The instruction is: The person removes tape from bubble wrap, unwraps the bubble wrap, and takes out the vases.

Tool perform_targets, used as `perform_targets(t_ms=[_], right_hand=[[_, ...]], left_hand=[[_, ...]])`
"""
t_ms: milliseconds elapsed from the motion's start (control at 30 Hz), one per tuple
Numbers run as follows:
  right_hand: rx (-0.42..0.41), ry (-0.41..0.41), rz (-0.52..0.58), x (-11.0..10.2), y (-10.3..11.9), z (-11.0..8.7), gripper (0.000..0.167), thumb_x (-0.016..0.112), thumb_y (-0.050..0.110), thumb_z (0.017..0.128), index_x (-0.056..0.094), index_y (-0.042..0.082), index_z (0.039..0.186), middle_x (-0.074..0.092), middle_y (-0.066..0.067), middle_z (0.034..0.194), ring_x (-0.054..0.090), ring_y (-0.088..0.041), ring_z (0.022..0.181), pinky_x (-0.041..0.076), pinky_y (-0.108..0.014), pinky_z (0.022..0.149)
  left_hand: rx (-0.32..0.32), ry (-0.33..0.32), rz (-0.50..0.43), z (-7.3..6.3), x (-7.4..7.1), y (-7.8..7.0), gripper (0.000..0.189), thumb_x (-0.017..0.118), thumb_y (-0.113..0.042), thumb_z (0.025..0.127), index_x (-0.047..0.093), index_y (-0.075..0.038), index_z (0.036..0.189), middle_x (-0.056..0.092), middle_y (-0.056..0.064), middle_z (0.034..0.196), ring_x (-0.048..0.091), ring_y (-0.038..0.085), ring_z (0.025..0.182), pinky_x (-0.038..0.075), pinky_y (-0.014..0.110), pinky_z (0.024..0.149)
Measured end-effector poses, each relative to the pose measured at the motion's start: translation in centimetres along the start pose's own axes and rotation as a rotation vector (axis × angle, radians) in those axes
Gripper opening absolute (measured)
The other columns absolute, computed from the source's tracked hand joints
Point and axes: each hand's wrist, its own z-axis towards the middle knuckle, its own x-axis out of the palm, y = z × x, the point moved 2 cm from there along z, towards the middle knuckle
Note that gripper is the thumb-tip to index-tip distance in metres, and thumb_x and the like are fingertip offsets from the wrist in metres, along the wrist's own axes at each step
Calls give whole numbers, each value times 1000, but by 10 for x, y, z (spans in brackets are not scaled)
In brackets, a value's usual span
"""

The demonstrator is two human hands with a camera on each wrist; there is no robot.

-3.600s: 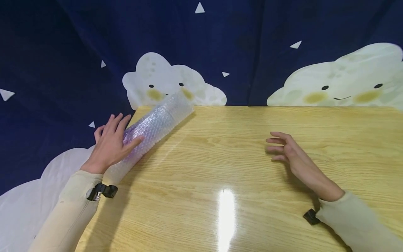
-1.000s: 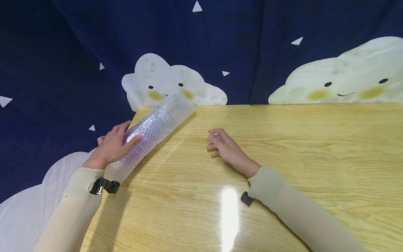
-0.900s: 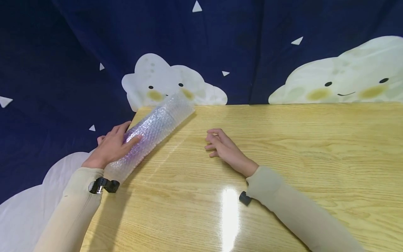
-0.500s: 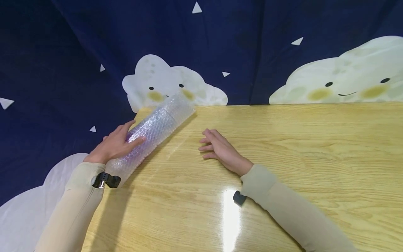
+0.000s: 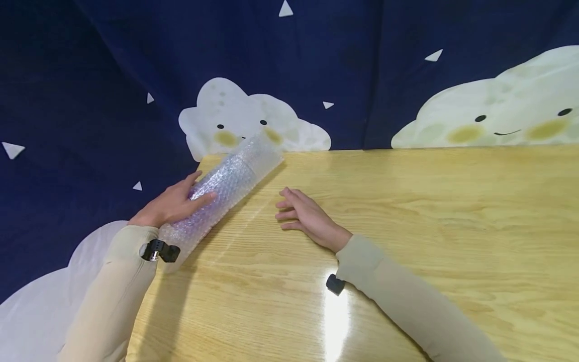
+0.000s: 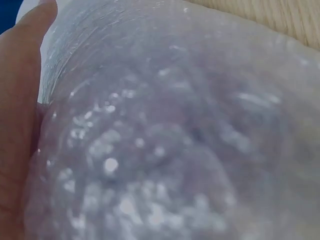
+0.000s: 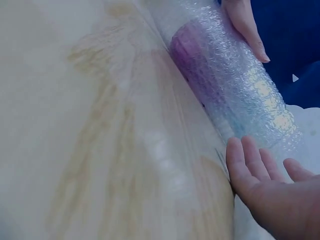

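I note the left hand (image 5: 174, 205) against the bubble-wrapped roll (image 5: 237, 176) left of centre, fingers extended, the right hand (image 5: 313, 217) relaxed mid-frame; light pressure should spare the bubbles.

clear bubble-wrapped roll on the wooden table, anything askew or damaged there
The clear bubble-wrapped roll lies slanted across the far left of the pale wooden table, out of line with its edges; no tear shows.

A long, glossy bubble-wrap roll (image 5: 226, 188), translucent, with a purple item (image 7: 186, 49) in its near half, form unclear through the plastic, lies slantwise on the table (image 5: 384, 211) at far left, touched by the left hand (image 5: 174, 205).
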Motion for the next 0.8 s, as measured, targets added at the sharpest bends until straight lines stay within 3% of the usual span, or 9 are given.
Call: perform_targets(t_ms=[233, 433, 800], right_hand=[[5, 20, 46, 8, -2, 7, 77, 45, 64, 104, 27, 17, 163, 45, -17, 156, 56, -35, 138, 57, -46, 106], [34, 77, 66, 20, -8, 14, 78, 43, 64, 104, 24, 17, 164, 42, -19, 158, 54, -36, 141, 59, -45, 103], [55, 90, 89, 27, -11, 22, 80, 48, 66, 102, 26, 19, 163, 42, -19, 157, 56, -35, 138, 60, -44, 103]], left_hand=[[-39, 35, -6, 5, 0, -1, 104, 36, -86, 92, -2, -25, 168, 29, 26, 168, 33, 49, 153, 30, 73, 119], [-61, 53, -6, 1, 2, 4, 105, 34, -86, 92, -1, -23, 168, 26, 27, 169, 31, 51, 152, 30, 75, 118], [-46, 70, -15, 5, 4, -1, 105, 34, -89, 90, 6, -25, 168, 28, 26, 168, 34, 51, 151, 29, 75, 118]])
